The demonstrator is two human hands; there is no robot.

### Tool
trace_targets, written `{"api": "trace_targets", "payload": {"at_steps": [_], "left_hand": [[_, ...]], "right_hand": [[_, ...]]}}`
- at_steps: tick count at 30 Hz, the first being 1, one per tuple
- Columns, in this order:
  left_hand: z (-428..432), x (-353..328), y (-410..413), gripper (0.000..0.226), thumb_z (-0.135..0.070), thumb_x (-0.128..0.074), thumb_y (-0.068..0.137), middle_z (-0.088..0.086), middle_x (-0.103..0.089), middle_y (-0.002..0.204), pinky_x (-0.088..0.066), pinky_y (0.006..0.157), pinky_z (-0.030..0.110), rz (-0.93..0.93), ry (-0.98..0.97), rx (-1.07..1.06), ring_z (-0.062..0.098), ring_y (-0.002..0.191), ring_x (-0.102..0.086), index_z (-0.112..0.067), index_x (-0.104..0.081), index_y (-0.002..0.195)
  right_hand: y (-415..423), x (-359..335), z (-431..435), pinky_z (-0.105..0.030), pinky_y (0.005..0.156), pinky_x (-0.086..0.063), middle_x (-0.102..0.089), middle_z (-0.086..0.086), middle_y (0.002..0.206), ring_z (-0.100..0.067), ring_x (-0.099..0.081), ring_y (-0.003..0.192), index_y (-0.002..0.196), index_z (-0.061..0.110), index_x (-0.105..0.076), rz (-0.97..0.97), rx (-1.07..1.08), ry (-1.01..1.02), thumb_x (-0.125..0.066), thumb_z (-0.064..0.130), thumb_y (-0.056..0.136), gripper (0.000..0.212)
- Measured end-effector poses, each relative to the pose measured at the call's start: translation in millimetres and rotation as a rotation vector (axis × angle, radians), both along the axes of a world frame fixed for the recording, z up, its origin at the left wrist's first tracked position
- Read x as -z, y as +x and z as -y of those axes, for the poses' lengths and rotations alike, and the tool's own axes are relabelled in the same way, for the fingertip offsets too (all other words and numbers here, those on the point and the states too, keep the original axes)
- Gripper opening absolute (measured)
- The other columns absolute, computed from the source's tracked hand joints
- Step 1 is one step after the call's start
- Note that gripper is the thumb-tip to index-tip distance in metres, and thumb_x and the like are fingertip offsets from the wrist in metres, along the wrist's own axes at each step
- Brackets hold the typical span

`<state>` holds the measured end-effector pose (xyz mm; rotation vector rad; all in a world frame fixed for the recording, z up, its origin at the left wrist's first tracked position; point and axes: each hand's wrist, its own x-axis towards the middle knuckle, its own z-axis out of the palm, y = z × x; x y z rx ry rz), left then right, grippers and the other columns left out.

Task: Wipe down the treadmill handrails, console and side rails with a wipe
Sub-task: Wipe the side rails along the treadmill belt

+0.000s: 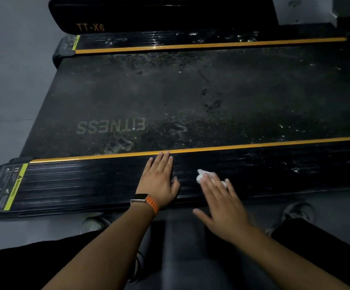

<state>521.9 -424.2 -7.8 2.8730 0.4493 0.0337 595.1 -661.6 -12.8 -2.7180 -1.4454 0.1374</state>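
Note:
The near side rail [86,185] of the treadmill is black and ribbed, with an orange stripe along its inner edge. My left hand [159,181], wearing a watch on an orange band, rests flat on the rail with straight fingers. To its right, my right hand [220,204] has its fingers spread and presses a small white wipe [201,176] onto the rail. The wipe peeks out from under the fingertips. The dusty running belt [170,101] lies beyond, and the far side rail [191,41] runs behind it.
A black motor cover [149,15] marked TT-X6 lies at the top. A warning label [12,185] covers the rail's left end. Grey floor [8,80] spreads to the left. My shoes [297,212] and dark trousers are at the bottom, close to the rail.

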Motion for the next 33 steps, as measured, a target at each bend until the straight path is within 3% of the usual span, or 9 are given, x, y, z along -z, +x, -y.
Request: {"api": "trace_targets", "payload": {"at_steps": [6,12,18,22,27,33], "left_hand": [[0.7,-0.9,0.0,0.076,-0.051,-0.026,0.096,0.007,-0.021,0.169,-0.006,0.129,0.041,0.006,0.003,-0.002,0.020,0.158,-0.011,-0.011,-0.030,0.161],[1.1,-2.1,0.1,0.077,-0.051,-0.025,0.095,0.007,-0.024,0.169,-0.010,0.129,0.043,-0.003,0.018,-0.007,0.020,0.158,-0.014,-0.010,-0.032,0.160],[1.4,-0.6,-0.3,0.076,-0.051,-0.028,0.096,0.009,-0.029,0.166,-0.016,0.128,0.045,0.018,0.016,-0.010,0.022,0.156,-0.020,-0.008,-0.036,0.158],[2.0,-3.2,0.5,0.078,-0.051,-0.025,0.094,0.009,-0.028,0.167,-0.015,0.128,0.046,0.002,0.008,-0.013,0.023,0.157,-0.018,-0.008,-0.034,0.159],[1.4,-4.1,0.3,0.080,-0.052,-0.021,0.094,0.008,-0.023,0.169,-0.013,0.129,0.045,-0.016,0.010,-0.005,0.021,0.158,-0.014,-0.010,-0.030,0.160],[1.5,-4.0,0.1,0.078,-0.052,-0.023,0.095,0.009,-0.025,0.168,-0.012,0.129,0.045,-0.012,0.009,-0.007,0.021,0.157,-0.015,-0.009,-0.031,0.160]], "right_hand": [[-7.5,3.3,-7.8,-0.053,0.122,-0.020,-0.023,-0.002,0.173,-0.021,-0.018,0.160,0.165,0.016,-0.028,0.067,-0.122,0.041,-0.042,0.067,0.098,0.085],[-11.8,7.0,8.3,-0.055,0.123,-0.019,-0.025,-0.006,0.172,-0.025,-0.019,0.160,0.163,0.011,-0.033,0.061,-0.010,0.038,-0.044,0.066,0.095,0.088],[-24.0,4.7,-18.9,-0.054,0.122,-0.020,-0.026,-0.005,0.171,-0.023,-0.022,0.159,0.163,0.013,-0.034,0.122,-0.151,0.020,-0.042,0.064,0.089,0.090],[8.0,8.8,41.8,-0.055,0.124,-0.022,-0.020,-0.001,0.173,-0.020,-0.013,0.161,0.165,0.014,-0.029,0.128,-0.004,0.011,-0.049,0.057,0.094,0.085],[5.5,10.2,33.1,-0.054,0.127,-0.014,-0.014,-0.005,0.174,-0.025,-0.010,0.162,0.166,0.011,-0.022,0.066,0.122,0.044,-0.042,0.062,0.098,0.087],[11.4,8.2,5.2,-0.053,0.124,-0.018,-0.016,-0.003,0.174,-0.021,-0.009,0.162,0.165,0.012,-0.025,0.076,-0.029,-0.012,-0.032,0.066,0.102,0.084]]}}
